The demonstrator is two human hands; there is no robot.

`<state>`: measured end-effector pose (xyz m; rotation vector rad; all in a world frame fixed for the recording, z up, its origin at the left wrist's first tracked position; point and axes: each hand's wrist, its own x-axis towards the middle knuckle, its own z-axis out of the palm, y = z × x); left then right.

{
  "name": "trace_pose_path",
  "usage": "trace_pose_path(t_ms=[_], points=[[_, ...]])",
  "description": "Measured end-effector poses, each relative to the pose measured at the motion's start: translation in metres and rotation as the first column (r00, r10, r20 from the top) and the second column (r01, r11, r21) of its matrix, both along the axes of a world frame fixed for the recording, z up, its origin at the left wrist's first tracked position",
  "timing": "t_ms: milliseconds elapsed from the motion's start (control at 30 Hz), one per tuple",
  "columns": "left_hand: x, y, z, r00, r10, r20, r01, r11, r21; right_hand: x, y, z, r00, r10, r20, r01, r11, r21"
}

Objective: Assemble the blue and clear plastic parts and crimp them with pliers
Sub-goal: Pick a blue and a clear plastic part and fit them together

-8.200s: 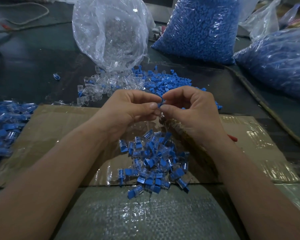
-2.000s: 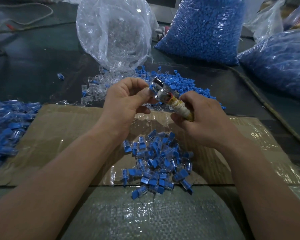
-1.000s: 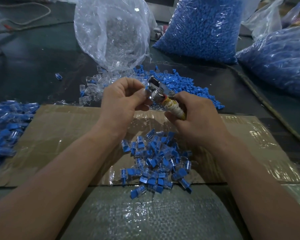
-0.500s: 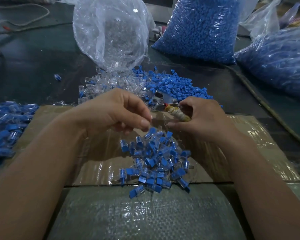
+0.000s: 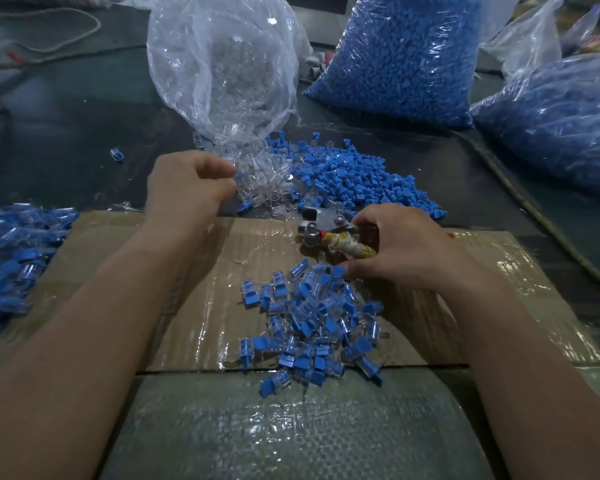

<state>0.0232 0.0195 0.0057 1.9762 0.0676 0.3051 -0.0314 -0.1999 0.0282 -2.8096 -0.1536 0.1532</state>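
Observation:
My left hand reaches into the loose clear plastic parts spilled from a clear bag, with its fingers curled; what they pinch is hidden. My right hand rests on the cardboard with its fingers around the tape-wrapped handle of the pliers, whose metal head lies flat on the board. Loose blue parts lie in a heap behind the pliers. A pile of assembled blue-and-clear pieces sits on the cardboard between my forearms.
A taped cardboard sheet covers the work spot. A clear bag of clear parts and two big bags of blue parts stand behind. More assembled pieces are heaped at the left. A woven sack lies nearest me.
Both hands held the pliers and a part up for a squeeze. Now the left hand has dropped its piece and reached back to the clear parts, while the right hand lowered the pliers onto the cardboard.

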Motion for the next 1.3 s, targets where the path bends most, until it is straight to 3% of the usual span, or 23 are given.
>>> trace_pose_path(t_ms=[133, 333, 500, 633, 900, 1167, 1300], points=[[0.001, -0.003, -0.008, 0.999, -0.034, 0.036, 0.025, 0.972, 0.234, 0.000, -0.002, -0.001, 0.999, 0.042, -0.018, -0.042, 0.999, -0.027], [0.001, -0.011, -0.015, 0.994, -0.107, 0.020, 0.088, 0.898, 0.430, 0.000, -0.007, -0.003, 0.996, 0.085, -0.033, -0.087, 0.994, -0.063], [0.003, -0.012, -0.016, 0.992, -0.126, -0.006, 0.113, 0.866, 0.487, -0.002, -0.006, 0.002, 0.998, 0.054, -0.019, -0.053, 0.998, 0.024], [0.005, -0.012, -0.014, 0.991, -0.134, -0.012, 0.120, 0.842, 0.526, 0.001, -0.006, -0.002, 0.998, 0.054, 0.035, -0.053, 0.998, -0.020], [0.004, -0.014, -0.012, 0.994, -0.110, 0.017, 0.091, 0.892, 0.444, 0.003, -0.007, -0.004, 0.997, 0.052, 0.056, -0.052, 0.999, -0.011], [-0.006, -0.024, -0.008, 0.951, -0.294, 0.096, 0.222, 0.864, 0.452, 0.004, -0.008, -0.004, 0.995, 0.066, 0.070, -0.065, 0.998, -0.016], [-0.013, -0.028, -0.006, 0.900, -0.431, 0.066, 0.345, 0.795, 0.499, 0.004, -0.007, -0.005, 0.995, 0.064, 0.078, -0.061, 0.997, -0.044]])
